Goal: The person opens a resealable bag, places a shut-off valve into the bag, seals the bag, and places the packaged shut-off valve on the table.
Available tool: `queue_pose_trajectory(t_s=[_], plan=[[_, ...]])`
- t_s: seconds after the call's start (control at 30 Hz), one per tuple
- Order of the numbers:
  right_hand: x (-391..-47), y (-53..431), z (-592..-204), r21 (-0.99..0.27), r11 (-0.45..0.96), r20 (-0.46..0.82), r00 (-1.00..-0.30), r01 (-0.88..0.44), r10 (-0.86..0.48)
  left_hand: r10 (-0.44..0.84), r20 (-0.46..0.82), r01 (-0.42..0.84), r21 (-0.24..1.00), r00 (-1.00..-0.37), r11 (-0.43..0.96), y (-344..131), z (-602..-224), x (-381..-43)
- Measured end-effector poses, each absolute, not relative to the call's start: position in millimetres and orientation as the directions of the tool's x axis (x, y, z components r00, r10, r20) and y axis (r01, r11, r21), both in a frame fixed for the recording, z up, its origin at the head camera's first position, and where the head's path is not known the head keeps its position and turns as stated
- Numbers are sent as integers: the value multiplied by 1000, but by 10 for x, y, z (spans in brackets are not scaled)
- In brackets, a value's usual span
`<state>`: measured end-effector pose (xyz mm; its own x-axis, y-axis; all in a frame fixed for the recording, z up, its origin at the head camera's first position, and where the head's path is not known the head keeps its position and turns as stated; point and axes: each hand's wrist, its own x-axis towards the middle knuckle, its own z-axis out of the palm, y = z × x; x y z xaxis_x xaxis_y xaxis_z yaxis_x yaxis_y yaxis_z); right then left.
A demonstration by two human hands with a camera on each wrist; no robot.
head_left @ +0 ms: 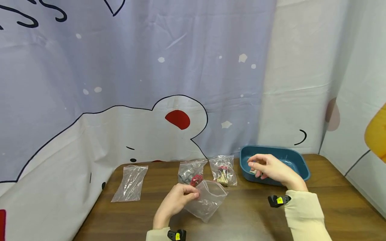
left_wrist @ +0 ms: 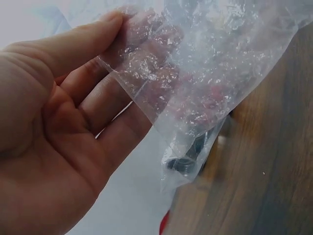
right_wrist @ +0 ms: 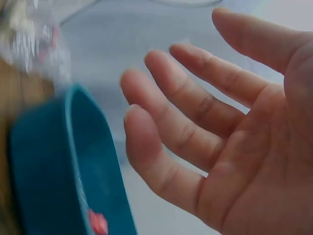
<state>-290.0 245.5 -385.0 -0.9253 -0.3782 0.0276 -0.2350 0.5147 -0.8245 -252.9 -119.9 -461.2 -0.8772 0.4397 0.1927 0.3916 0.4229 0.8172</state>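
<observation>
My left hand (head_left: 178, 202) pinches a clear zip bag (head_left: 208, 201) near its upper left corner, thumb against fingers. The bag hangs open-mouthed over the table and looks empty; in the left wrist view its film (left_wrist: 215, 54) covers some of the fingertips. My right hand (head_left: 272, 168) hovers above the left part of a blue plastic basin (head_left: 289, 155). Its fingers are loosely bent with nothing between them, as the right wrist view of the hand (right_wrist: 210, 117) shows. A small red piece (right_wrist: 98, 222) shows at the basin's rim there.
Behind the held bag lies a bag with grey fittings and a red handle (head_left: 193, 172). Beside it is a bagged brass valve (head_left: 223, 174) with a red handle. A flat clear bag (head_left: 131, 184) lies at the left on the wooden table (head_left: 241, 214). A printed curtain (head_left: 211, 67) hangs behind.
</observation>
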Motion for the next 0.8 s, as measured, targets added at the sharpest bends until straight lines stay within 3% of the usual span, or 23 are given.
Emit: queue_pose_trajectory(t_s=[0.27, 0.8], plan=[[-3153, 2922, -3725, -804, 573, -80, -927, -157, -366, 438, 172, 380, 810, -882, 447, -1221, -4590, -2544], [-3462, 3390, -3975, -683, 730, -249, -926, -40, -284, 433, 158, 368, 807, -887, 461, -1250, -4605, -2533]])
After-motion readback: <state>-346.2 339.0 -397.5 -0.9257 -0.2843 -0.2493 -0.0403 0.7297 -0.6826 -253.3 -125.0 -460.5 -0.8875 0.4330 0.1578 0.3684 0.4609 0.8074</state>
